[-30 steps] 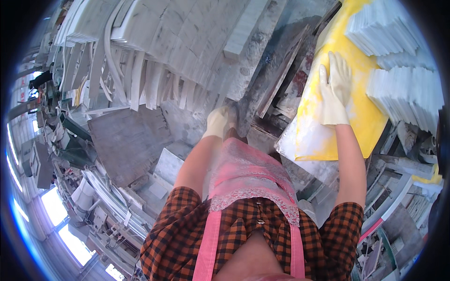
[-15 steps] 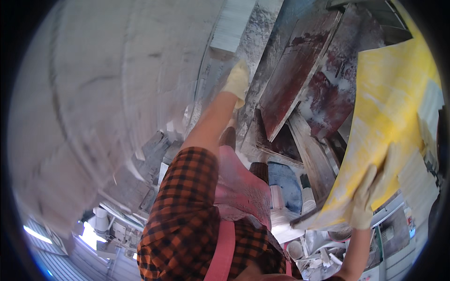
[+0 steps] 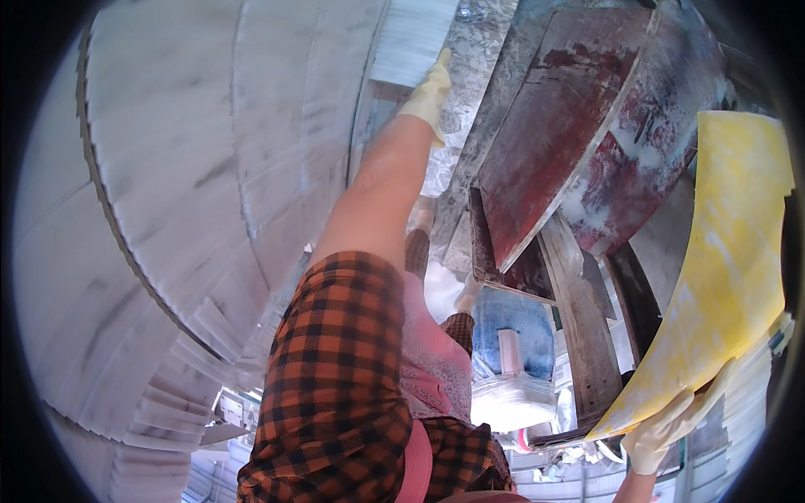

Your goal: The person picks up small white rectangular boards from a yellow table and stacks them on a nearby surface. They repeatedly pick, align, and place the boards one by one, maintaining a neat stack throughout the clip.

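Note:
My left hand (image 3: 430, 92), in a cream glove, reaches far forward with a finger stretched out. It is beside a stack of pale sheets (image 3: 411, 46) at the top; its other fingers are partly hidden, and I see nothing held. At the lower right my right hand (image 3: 671, 427), gloved alike, lies against the lower edge of a large curved yellow sheet (image 3: 729, 251) with white smears. Its fingers are straight and the thumb is apart. The yellow sheet stands up along the right side, bending toward the picture's rim.
Pale ribbed stacks (image 3: 168, 168) fill the left side. Right of centre lean worn dark-red boards (image 3: 570, 109), with a wooden plank (image 3: 579, 318) below them. A blue container (image 3: 511, 335) and a plastic-wrapped white bundle (image 3: 513, 402) are near my legs. A dusty strip (image 3: 474, 75) runs forward.
The yellow sheet has shifted right and its upper end is lower in view. My right hand has moved down to its lower edge. My left hand reaches farther forward, and the view has shifted.

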Available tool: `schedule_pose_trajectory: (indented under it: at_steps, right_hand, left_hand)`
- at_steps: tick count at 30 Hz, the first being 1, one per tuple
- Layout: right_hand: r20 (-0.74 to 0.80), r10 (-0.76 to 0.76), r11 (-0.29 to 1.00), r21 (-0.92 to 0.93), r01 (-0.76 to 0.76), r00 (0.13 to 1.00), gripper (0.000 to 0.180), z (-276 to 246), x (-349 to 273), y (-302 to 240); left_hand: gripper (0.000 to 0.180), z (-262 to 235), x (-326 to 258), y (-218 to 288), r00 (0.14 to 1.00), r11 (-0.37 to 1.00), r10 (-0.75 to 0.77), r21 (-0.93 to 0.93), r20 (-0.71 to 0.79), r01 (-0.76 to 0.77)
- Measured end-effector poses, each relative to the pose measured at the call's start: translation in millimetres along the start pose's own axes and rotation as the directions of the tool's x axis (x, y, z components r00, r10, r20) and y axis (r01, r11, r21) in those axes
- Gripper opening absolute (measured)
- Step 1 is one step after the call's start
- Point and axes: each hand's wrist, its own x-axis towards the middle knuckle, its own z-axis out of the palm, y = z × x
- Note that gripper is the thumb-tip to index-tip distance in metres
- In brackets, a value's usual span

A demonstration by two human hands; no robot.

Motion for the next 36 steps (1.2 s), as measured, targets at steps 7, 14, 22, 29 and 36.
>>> schedule_pose_trajectory:
  at_steps: [7, 14, 22, 29, 36]
  right_hand:
    - [0.021, 0.328, 0.900, 0.298, -0.319, 0.944, 0.075, 8, -15, 11]
    - [-0.055, 0.284, 0.887, 0.394, -0.240, 0.957, 0.067, 15, -9, 10]
    - [-0.266, 0.117, 0.950, 0.312, -0.029, 0.957, 0.053, 10, 1, 10]
    - [-0.572, 0.075, 0.944, 0.304, 0.126, 0.816, 0.050, 33, -6, 20]
    - [-0.595, 0.086, 0.929, 0.339, 0.152, 0.799, 0.048, 29, -16, 19]
  left_hand:
    - [0.045, -7, 2, 5, 1.000, 1.000, 0.020, -0.021, -0.015, -0.021]
    - [0.036, -12, -1, 19, 0.995, 0.969, 0.048, -0.239, -0.086, -0.067]
    - [0.028, 7, -174, 195, 0.946, 0.651, 0.325, -0.726, 0.005, -0.220]
    - [0.032, -35, -271, 239, 0.942, -0.006, -0.300, -0.987, -0.149, -0.159]
    - [0.021, -196, -375, 136, 0.695, -0.414, -0.713, -0.856, 0.093, -0.310]
